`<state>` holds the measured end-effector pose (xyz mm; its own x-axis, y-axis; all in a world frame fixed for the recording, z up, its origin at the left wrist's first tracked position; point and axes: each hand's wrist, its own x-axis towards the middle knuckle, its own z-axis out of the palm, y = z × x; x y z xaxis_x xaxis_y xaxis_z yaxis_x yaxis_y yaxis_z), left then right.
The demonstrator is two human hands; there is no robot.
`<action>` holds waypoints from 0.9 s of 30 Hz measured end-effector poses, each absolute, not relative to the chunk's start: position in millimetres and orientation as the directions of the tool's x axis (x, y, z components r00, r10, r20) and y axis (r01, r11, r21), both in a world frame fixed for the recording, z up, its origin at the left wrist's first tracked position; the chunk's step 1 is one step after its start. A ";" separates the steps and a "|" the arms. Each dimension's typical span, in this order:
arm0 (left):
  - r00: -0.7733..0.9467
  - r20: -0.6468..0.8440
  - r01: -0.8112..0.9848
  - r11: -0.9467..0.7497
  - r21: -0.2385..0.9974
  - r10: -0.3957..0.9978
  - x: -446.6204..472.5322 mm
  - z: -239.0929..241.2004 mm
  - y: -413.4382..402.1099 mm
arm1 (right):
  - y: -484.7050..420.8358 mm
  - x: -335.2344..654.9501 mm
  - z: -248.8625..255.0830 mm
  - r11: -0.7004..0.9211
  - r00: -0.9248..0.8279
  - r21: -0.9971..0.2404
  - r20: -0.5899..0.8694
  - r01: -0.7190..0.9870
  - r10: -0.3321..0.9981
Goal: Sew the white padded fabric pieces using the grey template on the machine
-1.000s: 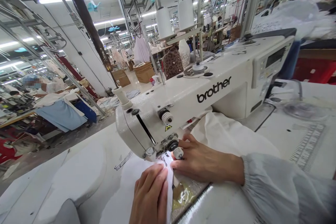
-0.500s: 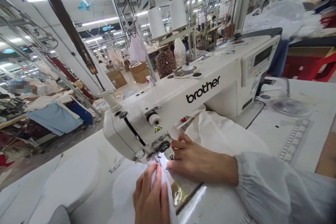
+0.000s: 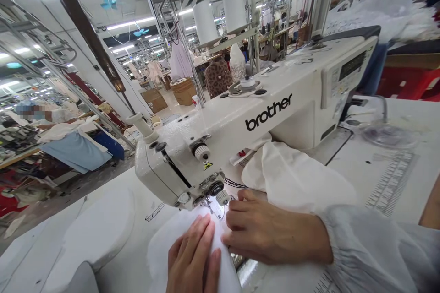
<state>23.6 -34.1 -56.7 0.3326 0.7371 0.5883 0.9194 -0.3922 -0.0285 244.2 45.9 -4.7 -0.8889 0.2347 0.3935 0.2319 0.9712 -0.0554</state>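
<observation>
A white sewing machine (image 3: 275, 114) marked "brother" stands across the table, its presser foot (image 3: 209, 202) lit by a small lamp. White fabric (image 3: 160, 242) lies on the machine bed in front of the foot. My left hand (image 3: 194, 256) rests flat on this fabric, fingers stretched toward the foot and close to it. Just right of the needle area, my right hand (image 3: 264, 226) has its fingers curled and closed at the fabric's right edge; the fingertips are partly hidden. More white cloth (image 3: 292, 174) lies bunched under the machine arm, behind my right hand.
White cut pieces (image 3: 96, 233) lie on the table at left. Right of the machine are a clear plastic dish (image 3: 390, 135) and a printed ruler scale (image 3: 392, 183). Two white thread cones (image 3: 205, 23) stand behind the machine. A red crate (image 3: 405, 83) is at far right.
My right hand has moved slightly back toward me and right, away from the presser foot. My left hand has shifted a little left and flattened on the fabric. The view has tilted slightly.
</observation>
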 end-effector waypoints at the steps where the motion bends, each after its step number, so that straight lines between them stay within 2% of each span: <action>1: 0.317 0.591 0.923 -0.385 -0.012 0.742 25.3 -58.6 -33.6 | 46.2 243.8 -5.3 0.969 -0.885 -0.055 0.397 0.240 0.242; 6: 0.283 0.594 0.942 -0.333 -0.026 0.753 26.0 -57.3 -27.7 | 47.8 242.3 -7.1 0.961 -0.872 -0.062 0.408 0.269 0.270; 11: 0.412 0.522 0.911 -0.334 -0.241 0.747 13.9 -55.0 -16.4 | 49.1 242.7 -6.9 0.961 -0.878 -0.053 0.396 0.271 0.269; 13: 0.409 0.513 0.910 -0.299 -0.286 0.754 10.3 -56.3 -11.8 | 49.6 242.9 -7.2 0.963 -0.879 -0.046 0.399 0.264 0.260; 15: 0.379 0.517 0.922 -0.264 -0.284 0.767 10.1 -58.3 -8.4 | 50.0 242.9 -7.6 0.964 -0.877 -0.049 0.404 0.261 0.258; 20: 0.233 0.533 0.971 -0.164 -0.174 0.813 13.7 -60.8 -5.9 | 50.2 242.7 -6.9 0.963 -0.882 -0.072 0.389 0.259 0.266; 24: 0.312 0.508 0.949 -0.235 -0.211 0.803 12.9 -60.0 -6.2 | 49.3 243.0 -5.1 0.962 -0.887 -0.075 0.372 0.263 0.272; 27: 0.215 0.521 0.976 -0.156 -0.155 0.826 18.9 -59.3 -8.0 | 49.1 243.2 -5.1 0.962 -0.891 -0.069 0.364 0.264 0.271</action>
<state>18.9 -8.0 -59.3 0.2145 0.8264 0.5207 0.9756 -0.1559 -0.1545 243.2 49.1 -5.1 -0.8912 0.2707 0.3639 0.2640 0.9620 -0.0691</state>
